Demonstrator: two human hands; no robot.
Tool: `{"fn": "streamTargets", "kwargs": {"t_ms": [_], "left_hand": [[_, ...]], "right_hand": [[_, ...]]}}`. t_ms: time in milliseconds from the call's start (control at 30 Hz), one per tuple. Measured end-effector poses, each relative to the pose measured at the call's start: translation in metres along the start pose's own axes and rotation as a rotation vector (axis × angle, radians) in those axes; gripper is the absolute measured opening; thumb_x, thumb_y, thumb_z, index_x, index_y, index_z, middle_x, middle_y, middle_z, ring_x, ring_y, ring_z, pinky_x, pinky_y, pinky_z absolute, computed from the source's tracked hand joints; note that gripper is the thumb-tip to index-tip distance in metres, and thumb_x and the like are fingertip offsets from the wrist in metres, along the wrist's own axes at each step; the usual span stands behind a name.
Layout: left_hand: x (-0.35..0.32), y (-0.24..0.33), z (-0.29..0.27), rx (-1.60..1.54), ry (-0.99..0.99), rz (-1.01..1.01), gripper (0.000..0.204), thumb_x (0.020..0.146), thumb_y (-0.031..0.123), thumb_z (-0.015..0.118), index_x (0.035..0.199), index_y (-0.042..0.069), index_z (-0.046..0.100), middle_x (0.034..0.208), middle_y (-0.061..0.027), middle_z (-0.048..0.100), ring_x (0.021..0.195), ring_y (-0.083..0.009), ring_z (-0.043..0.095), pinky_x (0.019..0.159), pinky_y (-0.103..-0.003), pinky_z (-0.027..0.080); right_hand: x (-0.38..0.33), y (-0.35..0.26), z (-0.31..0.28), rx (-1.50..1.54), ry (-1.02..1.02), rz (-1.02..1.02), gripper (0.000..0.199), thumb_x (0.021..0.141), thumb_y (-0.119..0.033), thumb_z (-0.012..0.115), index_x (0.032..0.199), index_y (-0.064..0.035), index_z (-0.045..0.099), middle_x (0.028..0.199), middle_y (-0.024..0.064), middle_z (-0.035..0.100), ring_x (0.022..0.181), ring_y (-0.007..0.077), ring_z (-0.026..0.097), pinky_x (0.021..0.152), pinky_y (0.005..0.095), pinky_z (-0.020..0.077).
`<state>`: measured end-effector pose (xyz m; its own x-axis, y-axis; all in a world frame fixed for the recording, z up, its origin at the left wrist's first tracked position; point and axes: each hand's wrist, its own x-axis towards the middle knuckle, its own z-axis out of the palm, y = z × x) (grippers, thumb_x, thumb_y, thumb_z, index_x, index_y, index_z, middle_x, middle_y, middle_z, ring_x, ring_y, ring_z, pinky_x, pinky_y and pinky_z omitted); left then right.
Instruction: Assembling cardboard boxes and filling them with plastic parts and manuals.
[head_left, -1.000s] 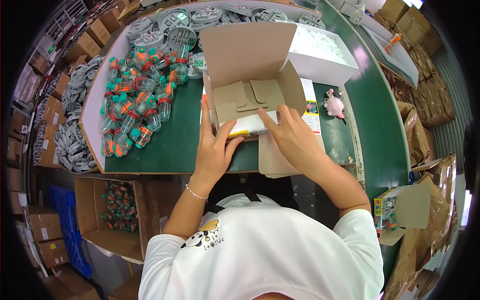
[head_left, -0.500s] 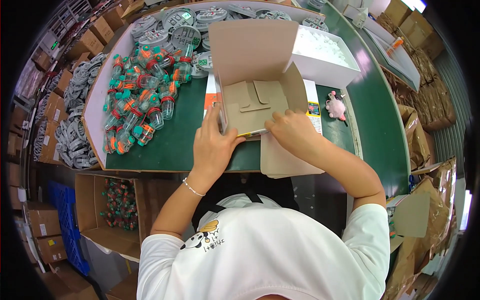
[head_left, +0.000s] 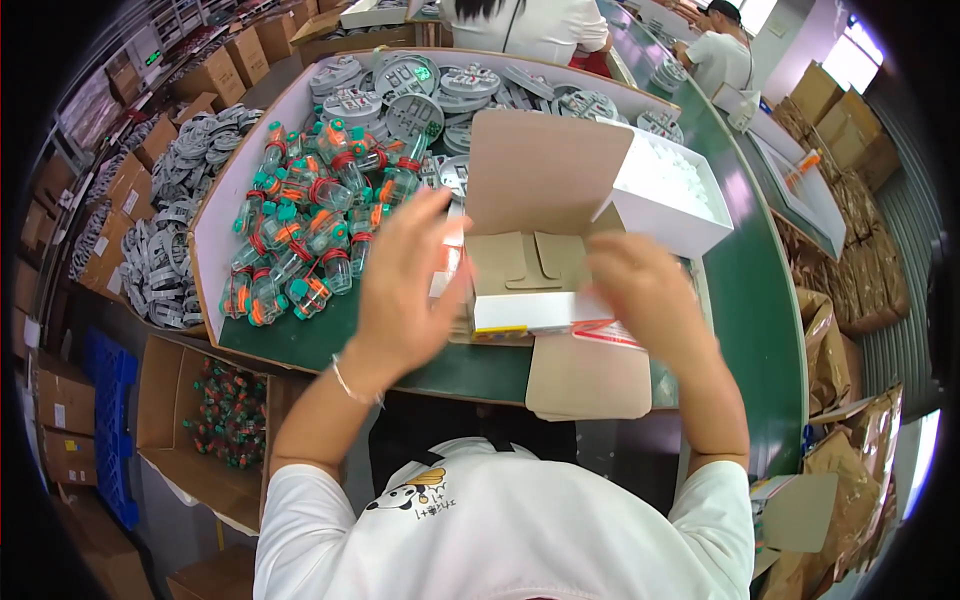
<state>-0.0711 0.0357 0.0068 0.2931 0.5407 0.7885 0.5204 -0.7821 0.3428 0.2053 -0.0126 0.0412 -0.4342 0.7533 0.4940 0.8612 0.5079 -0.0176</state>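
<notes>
An open cardboard box (head_left: 529,312) stands on the green table before me, its brown back flap (head_left: 545,165) upright and its bottom flaps showing inside. Its low front wall is white with a yellow strip. My left hand (head_left: 400,290) is raised at the box's left side, fingers stretched and apart, with nothing in it. Over the right side hovers my right hand (head_left: 650,295), its bent fingers smeared by motion, so whether it touches the box is unclear. Flat brown cardboard (head_left: 590,378) lies in front of the box, extending over the table's near edge.
Left of the box lies a heap of clear bottles (head_left: 300,220) with green and orange parts. Grey discs (head_left: 410,85) are piled behind, and a white box (head_left: 690,205) holds small white pieces. A carton (head_left: 165,425) sits below left. Two people (head_left: 535,30) are beyond the table.
Both hands have come off the box's front edge and risen, the left farther from the box. The view has tilted up, showing people beyond. The front wall's white face now shows.
</notes>
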Motion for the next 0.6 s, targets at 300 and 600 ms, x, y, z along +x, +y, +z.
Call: {"fn": "streamTargets", "kwargs": {"t_ms": [300, 600], "left_hand": [[0.038, -0.151, 0.089, 0.381, -0.463, 0.191, 0.024, 0.087, 0.013, 0.071, 0.11, 0.009, 0.064, 0.126, -0.0051, 0.065, 0.128, -0.0293, 0.054, 0.099, -0.045, 0.044], [0.048, -0.154, 0.064, 0.03, -0.287, 0.093, 0.017, 0.092, 0.015, 0.069, 0.105, 0.008, 0.062, 0.115, -0.0058, 0.07, 0.115, -0.0273, 0.065, 0.093, -0.043, 0.052]], "right_hand": [[0.033, 0.211, 0.035, 0.041, -0.148, 0.557, 0.021, 0.083, -0.016, 0.074, 0.101, -0.0058, 0.075, 0.094, 0.014, 0.073, 0.084, 0.0262, 0.069, 0.073, 0.0372, 0.0532], [0.041, 0.239, 0.061, 0.243, -0.37, 0.621, 0.029, 0.078, -0.003, 0.064, 0.105, -0.0058, 0.073, 0.089, 0.0106, 0.073, 0.078, 0.0193, 0.066, 0.066, 0.0329, 0.0514]]}}
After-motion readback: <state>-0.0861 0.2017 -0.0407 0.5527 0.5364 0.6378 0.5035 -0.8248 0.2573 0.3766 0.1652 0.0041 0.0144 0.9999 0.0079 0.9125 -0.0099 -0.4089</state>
